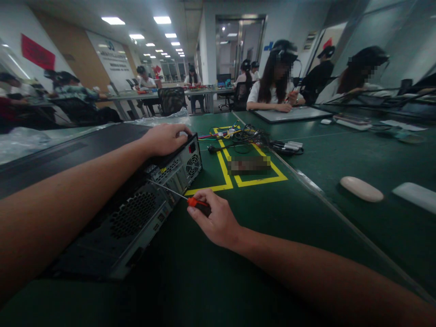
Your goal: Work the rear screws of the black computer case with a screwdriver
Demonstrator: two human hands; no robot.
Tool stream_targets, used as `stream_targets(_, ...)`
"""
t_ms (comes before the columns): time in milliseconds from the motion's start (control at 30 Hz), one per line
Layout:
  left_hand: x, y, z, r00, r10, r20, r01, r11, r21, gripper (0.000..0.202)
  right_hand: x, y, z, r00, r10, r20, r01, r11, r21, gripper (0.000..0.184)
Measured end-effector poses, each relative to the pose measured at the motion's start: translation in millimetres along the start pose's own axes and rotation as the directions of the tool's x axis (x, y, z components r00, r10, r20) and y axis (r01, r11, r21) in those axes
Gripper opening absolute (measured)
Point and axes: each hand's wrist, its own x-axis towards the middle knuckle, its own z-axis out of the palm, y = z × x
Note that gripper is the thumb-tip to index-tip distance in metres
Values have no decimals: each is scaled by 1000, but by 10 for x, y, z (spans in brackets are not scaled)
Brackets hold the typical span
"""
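Observation:
A black computer case [136, 213] lies on the table at the left, its metal back panel with vent grilles and ports turned towards me. My left hand [166, 138] rests on the top of the case near its far corner, fingers spread and slightly bent, thumb apart. A screwdriver [199, 205] with a red and black handle is gripped in my right hand [218, 218], in front of the back panel. Its long thin shaft points left, and the tip reaches the panel's upper edge; whether it sits in a screw I cannot tell.
Bundled cables [250, 135] lie beyond the case near yellow tape [262, 182] on the green table. A blurred-out object [248, 165] sits inside the tape. A pinkish oval case [361, 189] lies at right. Across the table, a person [272, 88] works over a dark board.

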Motion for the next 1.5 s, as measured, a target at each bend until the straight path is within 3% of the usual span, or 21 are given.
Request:
stream_targets(500, 6, -4, 7, 1000, -19, 11, 19, 1000, -7, 62, -6, 22, 11, 1000, -23, -8, 23, 1000, 5, 21)
stream_targets(733, 1, 10, 0, 1000, -21, 20, 21, 1000, 10, 65, 10, 47, 0, 995, -104, -6, 104, 993, -48, 24)
stream_targets(1500, -1, 15, -1, 999, -24, 21, 24, 1000, 10, 63, 1, 30, 19, 1000, -4, -5, 4, 1000, -11, 17)
